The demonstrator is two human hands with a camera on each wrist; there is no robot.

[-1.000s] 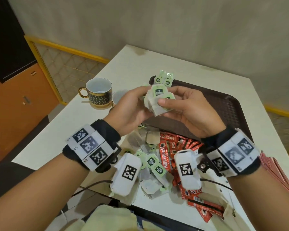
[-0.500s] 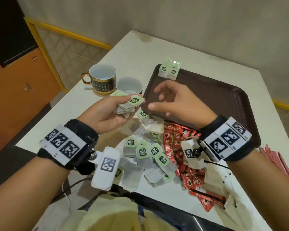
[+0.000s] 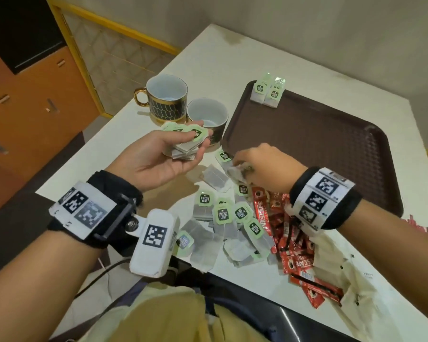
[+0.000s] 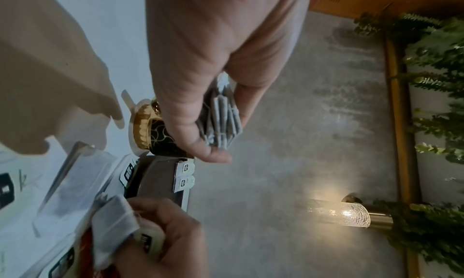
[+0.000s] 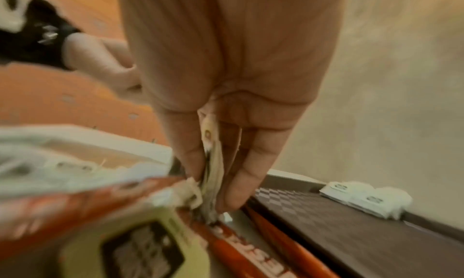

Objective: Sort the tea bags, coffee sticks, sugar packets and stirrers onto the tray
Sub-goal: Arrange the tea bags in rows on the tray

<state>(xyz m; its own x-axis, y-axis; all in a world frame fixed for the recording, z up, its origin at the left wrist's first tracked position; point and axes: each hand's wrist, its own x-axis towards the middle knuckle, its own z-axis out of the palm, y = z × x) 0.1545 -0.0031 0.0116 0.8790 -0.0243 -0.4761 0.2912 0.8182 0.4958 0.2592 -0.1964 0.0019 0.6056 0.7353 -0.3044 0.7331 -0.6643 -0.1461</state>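
My left hand (image 3: pixel 173 154) holds a small stack of tea bags (image 3: pixel 187 141) palm up, over the table's left side near the cups; the left wrist view shows the stack (image 4: pixel 222 119) pinched between thumb and fingers. My right hand (image 3: pixel 255 166) is down in the pile and pinches a tea bag (image 3: pixel 235 172), seen between its fingertips (image 5: pixel 213 175) in the right wrist view. Loose tea bags (image 3: pixel 230 218) with green tags and red coffee sticks (image 3: pixel 287 238) lie in a heap at the table's front. The brown tray (image 3: pixel 331 149) bears two tea bags (image 3: pixel 267 92) at its far left corner.
Two cups (image 3: pixel 168 99) (image 3: pixel 208 117) stand left of the tray. Torn paper packaging (image 3: pixel 356 287) lies at the front right, with red packets (image 3: pixel 418 225) past the tray's right edge. An orange cabinet (image 3: pixel 22 107) stands left of the table.
The hands were together over the tray holding the stack. They parted: the left kept the stack and moved left, the right dropped into the pile and took hold of a tea bag.
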